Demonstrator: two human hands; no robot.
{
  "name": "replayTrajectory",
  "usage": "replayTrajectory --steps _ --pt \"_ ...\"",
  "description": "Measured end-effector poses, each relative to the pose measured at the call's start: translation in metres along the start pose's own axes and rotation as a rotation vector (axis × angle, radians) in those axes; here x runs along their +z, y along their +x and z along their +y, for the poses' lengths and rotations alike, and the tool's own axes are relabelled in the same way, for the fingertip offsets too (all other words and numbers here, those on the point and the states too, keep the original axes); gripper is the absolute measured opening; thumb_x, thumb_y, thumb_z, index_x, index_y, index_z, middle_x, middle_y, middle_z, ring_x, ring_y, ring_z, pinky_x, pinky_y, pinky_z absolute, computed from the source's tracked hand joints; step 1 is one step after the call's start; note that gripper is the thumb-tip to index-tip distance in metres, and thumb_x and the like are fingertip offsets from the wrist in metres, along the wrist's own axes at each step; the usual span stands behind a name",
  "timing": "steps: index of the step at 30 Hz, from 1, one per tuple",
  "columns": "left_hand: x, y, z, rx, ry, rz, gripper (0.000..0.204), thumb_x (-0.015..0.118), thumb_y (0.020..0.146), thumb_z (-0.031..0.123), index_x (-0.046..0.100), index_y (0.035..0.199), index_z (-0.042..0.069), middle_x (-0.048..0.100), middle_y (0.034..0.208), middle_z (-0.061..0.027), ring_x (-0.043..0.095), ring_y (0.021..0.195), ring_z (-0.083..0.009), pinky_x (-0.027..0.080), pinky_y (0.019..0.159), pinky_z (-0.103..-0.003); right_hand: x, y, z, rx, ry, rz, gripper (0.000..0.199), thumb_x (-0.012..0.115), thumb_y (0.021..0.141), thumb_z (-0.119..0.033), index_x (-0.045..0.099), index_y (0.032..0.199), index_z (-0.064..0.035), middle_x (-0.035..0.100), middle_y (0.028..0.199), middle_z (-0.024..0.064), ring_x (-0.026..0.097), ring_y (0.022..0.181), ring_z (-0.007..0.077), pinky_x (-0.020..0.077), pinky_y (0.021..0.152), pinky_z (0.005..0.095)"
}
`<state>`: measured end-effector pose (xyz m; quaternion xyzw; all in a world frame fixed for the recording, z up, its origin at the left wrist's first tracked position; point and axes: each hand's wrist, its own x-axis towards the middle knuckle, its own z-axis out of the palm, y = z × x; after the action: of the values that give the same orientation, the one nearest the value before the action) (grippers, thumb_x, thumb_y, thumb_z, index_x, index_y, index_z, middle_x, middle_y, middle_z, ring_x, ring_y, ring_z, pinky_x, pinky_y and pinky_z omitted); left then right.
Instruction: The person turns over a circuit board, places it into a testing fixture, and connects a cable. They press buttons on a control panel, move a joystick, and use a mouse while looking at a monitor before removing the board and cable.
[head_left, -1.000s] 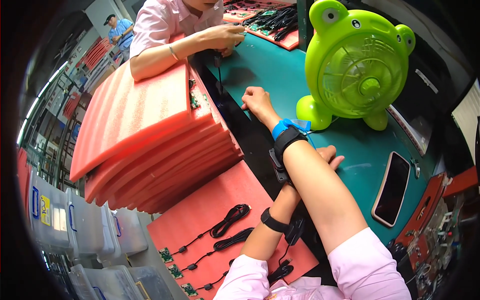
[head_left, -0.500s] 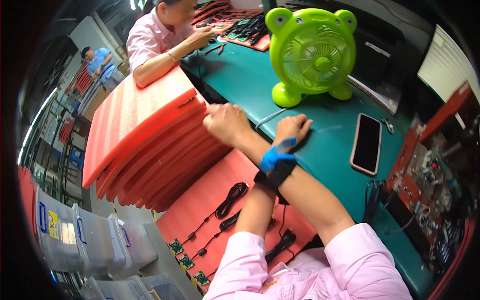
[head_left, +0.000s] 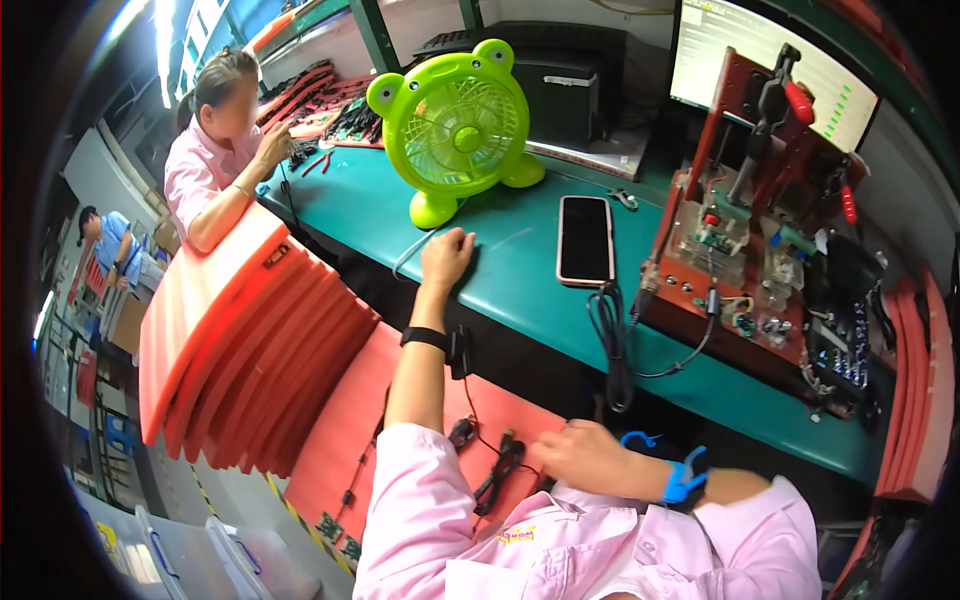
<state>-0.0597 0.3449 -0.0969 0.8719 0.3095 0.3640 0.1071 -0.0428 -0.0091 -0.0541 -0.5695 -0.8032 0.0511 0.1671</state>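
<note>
My left hand (head_left: 447,260) is curled closed on the front part of the green tabletop (head_left: 350,195), near the fan's cord, and nothing shows in it. It wears a black wristband (head_left: 427,338), with a small black device (head_left: 460,352) beside it. In front of my chest, my right hand (head_left: 582,455) has its fingers bent inward; what they hold, if anything, is hidden. A blue wrist strap (head_left: 684,482) circles that wrist. Close to its fingers, a coiled black cable (head_left: 500,470) lies on a pink foam sheet (head_left: 345,425), with small green circuit boards (head_left: 328,526) at the sheet's edge.
A tall stack of pink foam sheets (head_left: 235,340) stands left. On the table are a green frog-shaped fan (head_left: 467,139), a phone (head_left: 585,240), a black cable (head_left: 612,350) and a red test fixture (head_left: 690,285). A co-worker (head_left: 215,150) leans on the stack; plastic bins (head_left: 190,560) sit lower left.
My crossed forearms have come apart. My right hand has moved from beside the foam stack back to my chest. The view has swung right, showing the fixture and monitor.
</note>
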Motion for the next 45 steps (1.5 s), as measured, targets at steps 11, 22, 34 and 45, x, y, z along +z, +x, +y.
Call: replayTrajectory --steps 11,22,34,45 --pt "-0.035 -0.119 0.120 -0.440 -0.490 0.013 0.038 0.055 0.083 0.029 0.052 0.058 0.001 0.051 0.049 -0.0066 0.048 0.038 -0.0139 0.037 0.037 -0.027 -0.064 -0.220 0.047 0.681 0.079 0.372 0.006 0.053 0.079 -0.006 0.055 0.077 -0.0008 0.058 0.076 0.0138 0.057 0.061 0.0290 0.0444 0.052 0.0352" --pt "0.016 -0.237 0.227 -0.910 -1.602 -0.499 0.051 0.034 0.087 0.051 0.044 0.108 0.006 0.060 0.089 -0.0164 0.061 0.065 -0.0243 0.051 0.057 -0.033 -0.025 -0.199 0.091 0.458 0.575 0.745 0.006 0.049 0.083 -0.002 0.054 0.082 0.0010 0.058 0.067 0.0089 0.054 0.049 0.0133 0.0405 0.045 0.0236" --pt "-0.040 -0.158 0.210 -0.236 -0.398 0.121 0.021 0.051 0.087 0.017 0.056 0.077 -0.001 0.058 0.070 -0.0055 0.055 0.063 -0.0140 0.044 0.058 -0.024 -0.031 -0.190 0.092 0.572 0.829 0.832 0.018 0.052 0.084 -0.010 0.052 0.070 0.0013 0.054 0.060 0.0081 0.052 0.047 0.0136 0.0391 0.044 0.0258" --pt "-0.037 -0.059 0.314 0.443 0.032 -0.287 0.023 0.060 0.073 0.009 0.059 0.095 0.006 0.056 0.094 -0.0121 0.052 0.090 -0.0303 0.041 0.077 -0.035 -0.024 -0.189 0.084 0.522 0.508 0.937 0.018 0.055 0.081 -0.011 0.050 0.067 -0.0008 0.052 0.062 0.0107 0.053 0.058 0.0294 0.0405 0.051 0.0358"
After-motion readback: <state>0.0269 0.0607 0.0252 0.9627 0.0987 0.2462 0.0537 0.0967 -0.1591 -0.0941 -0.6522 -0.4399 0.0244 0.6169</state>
